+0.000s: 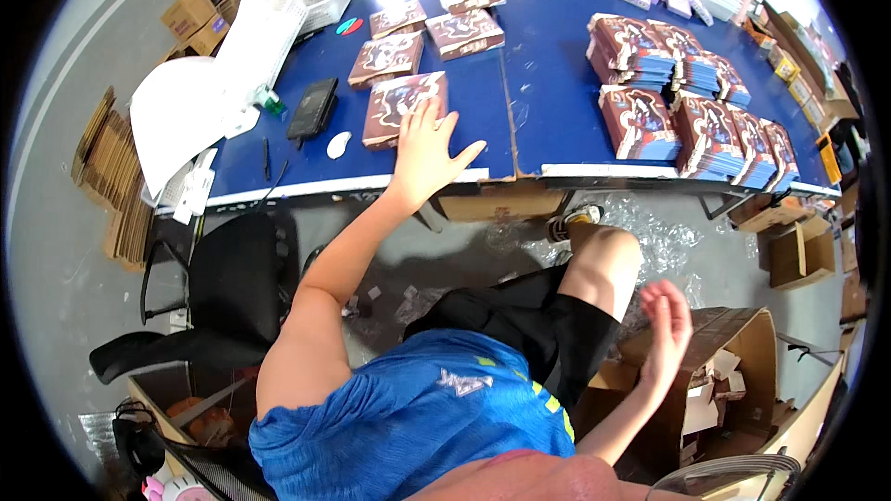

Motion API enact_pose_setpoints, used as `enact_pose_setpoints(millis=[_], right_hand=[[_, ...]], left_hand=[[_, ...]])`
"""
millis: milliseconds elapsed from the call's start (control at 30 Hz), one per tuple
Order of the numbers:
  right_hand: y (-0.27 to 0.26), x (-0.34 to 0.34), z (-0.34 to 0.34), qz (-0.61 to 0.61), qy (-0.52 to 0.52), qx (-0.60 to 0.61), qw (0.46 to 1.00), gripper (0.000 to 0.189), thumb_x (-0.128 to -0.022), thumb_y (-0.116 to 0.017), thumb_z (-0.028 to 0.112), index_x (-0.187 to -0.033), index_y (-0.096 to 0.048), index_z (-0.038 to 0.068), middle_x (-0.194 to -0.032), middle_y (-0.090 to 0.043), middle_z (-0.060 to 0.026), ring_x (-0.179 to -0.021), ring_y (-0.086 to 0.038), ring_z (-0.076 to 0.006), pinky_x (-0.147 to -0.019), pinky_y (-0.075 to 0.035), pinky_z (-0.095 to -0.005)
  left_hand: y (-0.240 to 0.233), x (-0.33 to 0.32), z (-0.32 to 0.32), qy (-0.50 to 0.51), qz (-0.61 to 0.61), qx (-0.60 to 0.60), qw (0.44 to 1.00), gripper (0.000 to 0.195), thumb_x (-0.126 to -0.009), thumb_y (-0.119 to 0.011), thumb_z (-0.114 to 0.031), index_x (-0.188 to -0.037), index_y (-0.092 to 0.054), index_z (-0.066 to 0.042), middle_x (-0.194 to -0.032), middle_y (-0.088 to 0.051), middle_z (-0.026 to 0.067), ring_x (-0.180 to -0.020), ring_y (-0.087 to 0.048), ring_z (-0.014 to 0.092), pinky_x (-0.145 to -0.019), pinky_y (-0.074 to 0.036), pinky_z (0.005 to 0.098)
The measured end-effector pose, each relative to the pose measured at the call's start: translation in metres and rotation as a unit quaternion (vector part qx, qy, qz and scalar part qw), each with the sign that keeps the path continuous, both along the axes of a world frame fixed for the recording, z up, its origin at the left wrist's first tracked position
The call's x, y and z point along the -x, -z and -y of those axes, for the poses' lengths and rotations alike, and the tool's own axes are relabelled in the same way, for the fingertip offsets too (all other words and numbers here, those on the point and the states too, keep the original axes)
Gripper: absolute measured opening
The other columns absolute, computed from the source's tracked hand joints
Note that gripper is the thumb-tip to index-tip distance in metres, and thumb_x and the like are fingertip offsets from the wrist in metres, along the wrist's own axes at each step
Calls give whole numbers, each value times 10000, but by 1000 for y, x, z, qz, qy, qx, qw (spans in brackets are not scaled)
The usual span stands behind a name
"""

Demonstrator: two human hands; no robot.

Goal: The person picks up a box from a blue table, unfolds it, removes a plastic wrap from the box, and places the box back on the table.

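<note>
My left hand (426, 146) lies with spread fingers on the near edge of a brown printed box (397, 108) at the left part of the blue table. Behind that box several similar boxes (385, 56) stand in loose rows. My right hand (668, 323) hangs at my right side, off the table, above an open cardboard carton (738, 334); its fingers are bent and nothing shows in them. On the right of the table, stacks of brown printed packs with blue edges (637, 118) stand close together.
A black handheld device (313, 109), a white oval piece (338, 145) and a black pen (266, 158) lie left of the boxes. White plastic baskets (327, 3) stand farther back. A black chair (237, 278) is at my left; clear plastic film (640, 229) litters the floor.
</note>
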State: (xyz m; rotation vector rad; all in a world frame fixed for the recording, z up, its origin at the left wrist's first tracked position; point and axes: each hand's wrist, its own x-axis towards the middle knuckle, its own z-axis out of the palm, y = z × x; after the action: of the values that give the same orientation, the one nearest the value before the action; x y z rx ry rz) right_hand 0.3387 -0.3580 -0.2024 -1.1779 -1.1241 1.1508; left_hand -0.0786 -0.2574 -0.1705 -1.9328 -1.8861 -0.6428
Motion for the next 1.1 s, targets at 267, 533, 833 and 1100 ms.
enact_pose_setpoints(millis=[267,533,833,1100], right_hand=[[5,56,12,-75,-137,75,985,302,-943,-547,132,-1209,-536,-12,-1087,-625,-105,-1012,-592,-165,-890,-454,-285],[11,71,18,-83,-153,117,978,282,-949,-536,139,-1190,-549,-8,-1052,-642,-101,-975,-596,-144,-868,-455,-263],[23,92,10,-277,-245,194,909,574,-959,-406,473,-1291,-463,8,-1196,-577,-185,-1105,-576,-306,-953,-461,-412],[25,68,26,-336,-46,165,926,565,-842,-611,97,-1357,-382,68,-1236,-532,-166,-1101,-561,-283,-911,-495,-414]], left_hand=[[4,4,62,151,64,-115,980,311,-719,-749,-179,-983,-636,-60,-1097,-629,107,-1061,-580,298,-953,-411,429],[-18,57,102,193,0,-12,981,403,-702,-704,-26,-1097,-620,-43,-1133,-623,93,-1083,-582,271,-1004,-404,442],[-53,-6,124,303,-79,-94,945,366,-720,-689,-104,-1070,-635,-11,-1110,-644,130,-1044,-626,247,-840,-530,347],[34,-99,96,711,25,59,700,365,-819,-578,-104,-1177,-597,-34,-1257,-570,118,-1179,-540,252,-1007,-438,373]])
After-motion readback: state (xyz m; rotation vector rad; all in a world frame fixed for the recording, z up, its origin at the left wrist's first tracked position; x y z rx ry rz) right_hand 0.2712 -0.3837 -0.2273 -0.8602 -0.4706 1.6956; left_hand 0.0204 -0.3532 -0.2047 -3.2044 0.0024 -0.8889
